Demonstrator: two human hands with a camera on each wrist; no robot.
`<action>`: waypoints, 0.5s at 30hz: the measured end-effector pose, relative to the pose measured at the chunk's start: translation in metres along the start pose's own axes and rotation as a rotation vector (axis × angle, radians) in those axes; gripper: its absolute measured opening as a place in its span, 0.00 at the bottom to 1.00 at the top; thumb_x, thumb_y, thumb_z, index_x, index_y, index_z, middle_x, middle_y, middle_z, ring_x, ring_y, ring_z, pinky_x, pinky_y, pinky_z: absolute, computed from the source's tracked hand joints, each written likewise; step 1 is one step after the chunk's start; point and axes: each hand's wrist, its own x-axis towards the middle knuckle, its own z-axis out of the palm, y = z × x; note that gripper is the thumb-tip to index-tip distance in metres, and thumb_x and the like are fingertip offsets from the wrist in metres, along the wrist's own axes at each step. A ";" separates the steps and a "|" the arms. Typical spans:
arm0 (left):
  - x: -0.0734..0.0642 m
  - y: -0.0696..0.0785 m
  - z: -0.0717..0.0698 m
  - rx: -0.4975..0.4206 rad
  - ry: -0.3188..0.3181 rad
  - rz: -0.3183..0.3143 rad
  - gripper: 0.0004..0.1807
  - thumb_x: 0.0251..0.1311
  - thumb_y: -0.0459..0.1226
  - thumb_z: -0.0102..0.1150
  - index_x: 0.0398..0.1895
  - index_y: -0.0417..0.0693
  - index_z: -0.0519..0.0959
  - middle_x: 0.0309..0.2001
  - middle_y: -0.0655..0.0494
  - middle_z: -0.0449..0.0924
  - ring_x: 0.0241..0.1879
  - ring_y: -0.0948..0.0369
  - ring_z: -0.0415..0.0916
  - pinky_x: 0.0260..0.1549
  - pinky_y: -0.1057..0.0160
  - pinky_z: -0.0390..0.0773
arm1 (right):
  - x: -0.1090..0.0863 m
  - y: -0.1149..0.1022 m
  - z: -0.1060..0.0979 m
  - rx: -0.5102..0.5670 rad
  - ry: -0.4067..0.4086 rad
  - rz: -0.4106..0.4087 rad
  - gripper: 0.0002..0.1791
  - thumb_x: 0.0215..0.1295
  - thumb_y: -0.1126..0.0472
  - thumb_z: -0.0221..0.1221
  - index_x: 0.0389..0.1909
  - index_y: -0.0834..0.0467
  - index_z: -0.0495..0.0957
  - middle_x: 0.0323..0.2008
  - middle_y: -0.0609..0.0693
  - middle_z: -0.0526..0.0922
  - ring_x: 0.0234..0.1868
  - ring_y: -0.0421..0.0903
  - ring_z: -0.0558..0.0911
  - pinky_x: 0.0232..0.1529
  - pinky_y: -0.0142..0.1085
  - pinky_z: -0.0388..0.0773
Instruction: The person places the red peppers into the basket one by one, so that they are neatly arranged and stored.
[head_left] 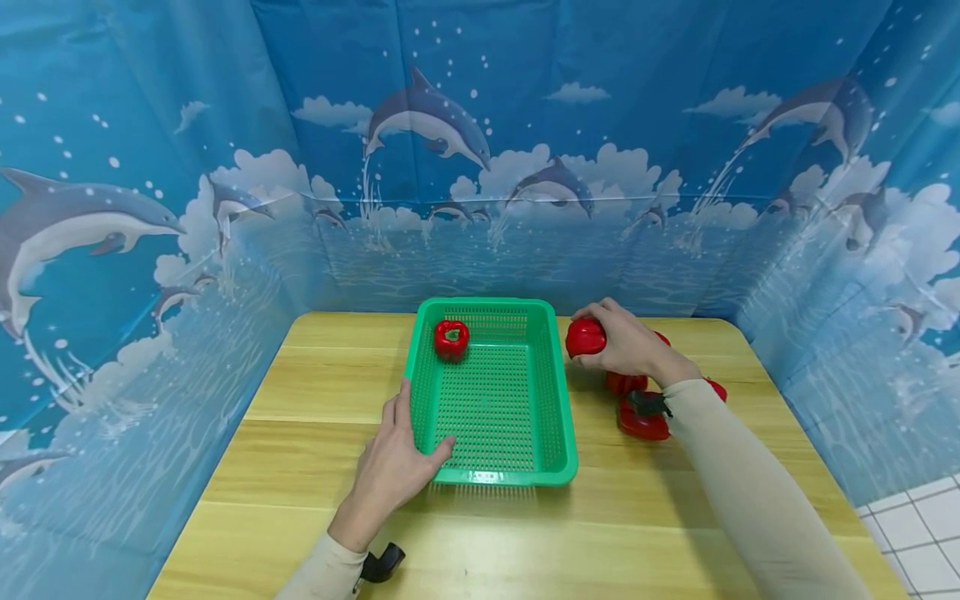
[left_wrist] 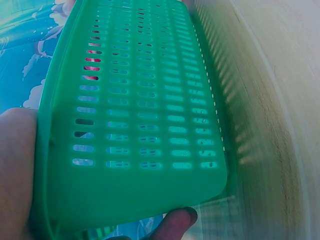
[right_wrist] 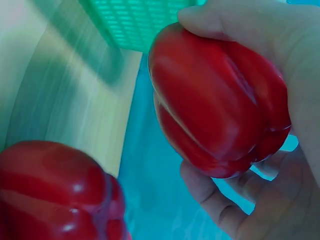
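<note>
A green perforated plastic basket [head_left: 551, 417] stands on the table, with one red bell pepper [head_left: 451, 341] in its far left part. My left hand [head_left: 393, 467] rests at the basket's near left corner, fingers fairly straight along the left rim and thumb over the near rim. In the left wrist view the slotted basket wall [left_wrist: 125, 190] lies close to this hand. My right hand [head_left: 626, 337] grips another red bell pepper [right_wrist: 210, 100] just right of the basket's far right corner, raised off the table. Beneath the right forearm lie several more red bell peppers [head_left: 643, 423], partly hidden.
The wooden table [head_left: 300, 467] has its far edge against a blue dolphin-print curtain [head_left: 465, 250], which also stands along both sides. White tiles [head_left: 918, 517] show at the lower right. In the right wrist view a loose bell pepper [right_wrist: 55, 185] lies near the held one.
</note>
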 end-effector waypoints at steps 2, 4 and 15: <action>0.000 0.000 0.000 -0.001 0.003 0.001 0.68 0.71 0.61 0.75 0.99 0.46 0.44 0.88 0.35 0.65 0.22 0.56 0.73 0.17 0.58 0.70 | 0.000 -0.003 -0.002 0.002 0.009 -0.007 0.43 0.68 0.52 0.82 0.79 0.58 0.75 0.72 0.65 0.76 0.65 0.68 0.83 0.57 0.63 0.93; 0.000 0.000 0.000 -0.001 0.004 0.001 0.68 0.71 0.61 0.75 0.99 0.46 0.44 0.88 0.35 0.66 0.22 0.56 0.73 0.17 0.58 0.70 | 0.001 -0.007 -0.003 0.000 0.021 -0.015 0.44 0.67 0.52 0.83 0.79 0.58 0.75 0.72 0.65 0.77 0.66 0.68 0.82 0.57 0.63 0.93; 0.001 -0.001 0.000 0.002 0.000 -0.004 0.68 0.71 0.62 0.75 0.99 0.46 0.44 0.88 0.36 0.65 0.25 0.55 0.77 0.18 0.58 0.71 | 0.007 -0.031 -0.005 0.005 0.050 -0.044 0.46 0.67 0.52 0.84 0.82 0.56 0.74 0.72 0.63 0.76 0.67 0.66 0.81 0.60 0.64 0.92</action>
